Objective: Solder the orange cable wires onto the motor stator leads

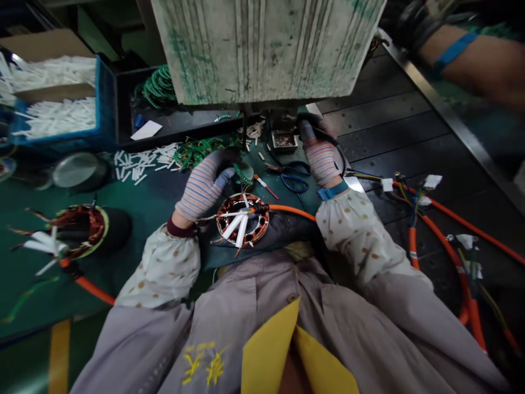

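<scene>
A copper-wound motor stator (pixel 243 220) with white sleeved leads and an orange cable (pixel 292 211) lies in front of me on the green bench. My left hand (pixel 207 183), in a striped glove with dark fingertips, is closed on a small green curved circuit board (pixel 245 173) just above the stator. My right hand (pixel 320 153), in the same kind of glove, reaches under the pale machine body (pixel 262 49) beside a small metal fixture (pixel 284 140); its fingers curl around a dark part I cannot make out.
Blue-handled scissors (pixel 292 178) and a red-tipped tool (pixel 266 186) lie between my hands. A second stator (pixel 80 227) sits left. A blue bin of white sleeves (pixel 57 109), loose sleeves (pixel 139 161), green boards (pixel 197 150), orange cable harnesses (pixel 451 241) right. Another person's arm (pixel 471 54) top right.
</scene>
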Demonstrator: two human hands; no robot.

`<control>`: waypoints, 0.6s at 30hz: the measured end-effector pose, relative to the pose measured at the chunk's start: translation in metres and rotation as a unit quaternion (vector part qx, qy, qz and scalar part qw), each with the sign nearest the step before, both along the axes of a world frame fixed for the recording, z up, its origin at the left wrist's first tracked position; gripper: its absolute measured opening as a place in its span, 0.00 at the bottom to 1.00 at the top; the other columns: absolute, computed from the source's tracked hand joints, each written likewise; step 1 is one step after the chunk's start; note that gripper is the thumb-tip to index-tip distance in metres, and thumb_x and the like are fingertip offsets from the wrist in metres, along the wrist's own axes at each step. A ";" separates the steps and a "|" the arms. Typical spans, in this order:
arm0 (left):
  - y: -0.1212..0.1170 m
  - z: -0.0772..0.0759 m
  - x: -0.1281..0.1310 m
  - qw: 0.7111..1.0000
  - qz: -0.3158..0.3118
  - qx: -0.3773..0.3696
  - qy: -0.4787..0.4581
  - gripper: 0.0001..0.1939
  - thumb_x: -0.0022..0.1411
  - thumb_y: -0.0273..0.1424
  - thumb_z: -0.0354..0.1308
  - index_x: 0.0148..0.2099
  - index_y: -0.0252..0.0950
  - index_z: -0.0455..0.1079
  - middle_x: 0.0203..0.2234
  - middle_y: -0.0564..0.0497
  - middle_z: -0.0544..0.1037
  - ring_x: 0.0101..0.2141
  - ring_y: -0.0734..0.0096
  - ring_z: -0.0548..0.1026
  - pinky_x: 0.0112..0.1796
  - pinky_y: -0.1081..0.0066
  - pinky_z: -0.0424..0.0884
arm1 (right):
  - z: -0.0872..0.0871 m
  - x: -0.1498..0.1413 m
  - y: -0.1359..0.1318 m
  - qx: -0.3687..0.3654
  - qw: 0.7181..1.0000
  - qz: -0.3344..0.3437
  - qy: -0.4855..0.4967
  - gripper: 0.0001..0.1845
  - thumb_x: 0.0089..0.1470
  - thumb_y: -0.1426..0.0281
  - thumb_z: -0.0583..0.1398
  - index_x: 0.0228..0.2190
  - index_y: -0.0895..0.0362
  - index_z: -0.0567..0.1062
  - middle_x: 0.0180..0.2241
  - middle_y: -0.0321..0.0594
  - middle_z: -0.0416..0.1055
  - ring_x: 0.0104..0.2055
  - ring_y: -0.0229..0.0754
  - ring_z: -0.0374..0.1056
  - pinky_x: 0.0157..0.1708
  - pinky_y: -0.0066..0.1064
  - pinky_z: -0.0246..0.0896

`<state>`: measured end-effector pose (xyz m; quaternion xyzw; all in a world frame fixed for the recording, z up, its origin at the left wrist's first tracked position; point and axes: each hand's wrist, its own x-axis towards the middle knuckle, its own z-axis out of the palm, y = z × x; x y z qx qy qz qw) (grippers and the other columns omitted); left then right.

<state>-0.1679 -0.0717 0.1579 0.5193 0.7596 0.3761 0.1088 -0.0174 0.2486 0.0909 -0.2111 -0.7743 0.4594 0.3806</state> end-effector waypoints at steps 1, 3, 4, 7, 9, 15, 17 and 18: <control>-0.001 0.000 0.001 1.000 0.006 0.002 0.001 0.22 0.84 0.45 0.54 0.67 0.37 0.76 0.62 0.37 0.86 0.64 0.49 0.83 0.71 0.51 0.77 | 0.002 0.001 -0.006 -0.031 1.000 0.006 -0.001 0.25 0.74 0.45 0.66 0.43 0.54 0.88 0.60 0.50 0.88 0.74 0.62 0.79 0.76 0.61 0.69; -0.003 -0.001 0.003 1.000 0.019 0.012 0.001 0.22 0.84 0.45 0.53 0.66 0.38 0.76 0.62 0.37 0.85 0.63 0.49 0.83 0.70 0.51 0.77 | 0.010 0.009 -0.027 -0.078 0.996 0.040 -0.023 0.28 0.68 0.42 0.71 0.50 0.53 0.89 0.61 0.52 0.88 0.69 0.62 0.82 0.75 0.64 0.73; -0.003 -0.003 0.003 1.000 0.022 0.020 -0.001 0.22 0.85 0.45 0.53 0.66 0.38 0.76 0.61 0.38 0.85 0.63 0.49 0.83 0.70 0.51 0.77 | 0.014 0.015 -0.042 -0.101 0.992 0.068 -0.040 0.31 0.67 0.41 0.71 0.53 0.53 0.89 0.58 0.51 0.89 0.66 0.61 0.83 0.72 0.62 0.77; -0.001 -0.007 0.003 0.999 0.023 0.027 -0.006 0.22 0.85 0.47 0.53 0.65 0.38 0.76 0.60 0.38 0.85 0.62 0.49 0.82 0.70 0.52 0.78 | 0.027 0.035 -0.092 -0.097 0.972 0.186 -0.105 0.34 0.65 0.39 0.72 0.55 0.53 0.90 0.51 0.45 0.91 0.58 0.57 0.86 0.65 0.54 0.83; 0.001 -0.006 0.003 1.000 0.022 0.021 -0.007 0.23 0.85 0.48 0.51 0.65 0.38 0.76 0.61 0.38 0.85 0.63 0.49 0.82 0.70 0.51 0.77 | 0.033 0.043 -0.120 -0.046 0.964 0.232 -0.122 0.29 0.66 0.41 0.73 0.50 0.52 0.91 0.49 0.45 0.91 0.57 0.56 0.86 0.66 0.50 0.81; -0.035 0.013 0.012 0.992 0.123 0.010 0.039 0.25 0.86 0.44 0.51 0.74 0.40 0.72 0.65 0.40 0.84 0.62 0.51 0.84 0.68 0.52 0.79 | 0.040 0.039 -0.147 0.049 0.982 0.164 -0.078 0.20 0.72 0.49 0.70 0.44 0.51 0.91 0.44 0.43 0.90 0.48 0.51 0.85 0.61 0.47 0.81; -0.058 0.010 0.012 0.977 0.201 -0.032 0.067 0.25 0.86 0.45 0.52 0.75 0.41 0.72 0.64 0.40 0.84 0.60 0.50 0.84 0.67 0.51 0.80 | 0.038 0.036 -0.144 0.043 0.983 0.164 -0.067 0.18 0.72 0.50 0.70 0.45 0.51 0.90 0.44 0.42 0.90 0.47 0.51 0.85 0.60 0.47 0.81; -0.067 0.005 0.011 0.967 0.231 -0.070 0.083 0.26 0.85 0.47 0.54 0.74 0.40 0.73 0.63 0.38 0.84 0.60 0.46 0.84 0.66 0.48 0.81 | 0.036 0.034 -0.142 0.041 0.983 0.168 -0.067 0.18 0.73 0.50 0.70 0.45 0.51 0.90 0.44 0.42 0.90 0.47 0.51 0.86 0.60 0.47 0.81</control>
